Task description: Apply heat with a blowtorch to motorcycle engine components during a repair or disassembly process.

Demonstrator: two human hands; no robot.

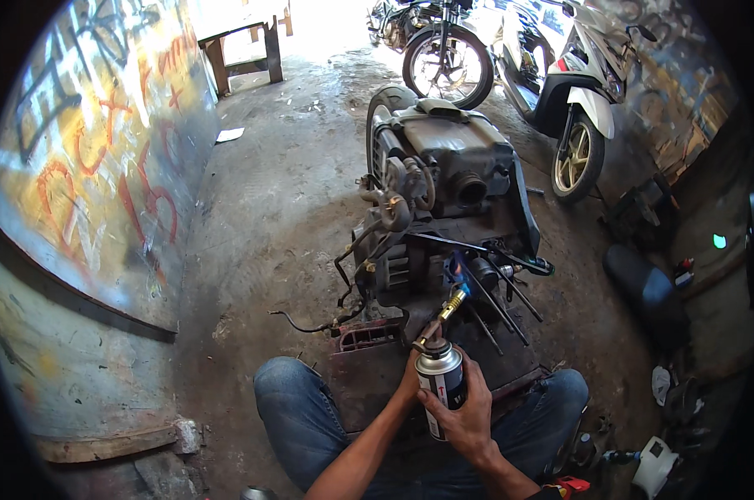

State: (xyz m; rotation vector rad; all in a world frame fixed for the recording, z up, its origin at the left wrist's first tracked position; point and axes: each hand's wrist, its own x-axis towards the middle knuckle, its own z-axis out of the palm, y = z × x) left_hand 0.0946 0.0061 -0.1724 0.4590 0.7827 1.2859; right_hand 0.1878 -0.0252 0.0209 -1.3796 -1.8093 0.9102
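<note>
My right hand (468, 417) is closed around a black-and-silver gas canister (435, 379), which has a brass-coloured blowtorch head (453, 306) on top. My left hand (408, 379) grips the same torch from the left, its fingers partly hidden behind it. A blue and orange flame (460, 275) burns at the nozzle, against the lower part of a dirty engine assembly (448, 142). Long studs (506, 312) stick out beside the flame. Hoses (310, 327) hang at the engine's left. My jeans-clad knees are on either side of the torch.
A graffitied panel (102, 133) stands along the left. A white scooter (593, 108) and a motorcycle (448, 67) are parked behind. A small table (243, 46) stands at the back left. A black seat (643, 287), white bottle (653, 467) and assorted items lie at the right.
</note>
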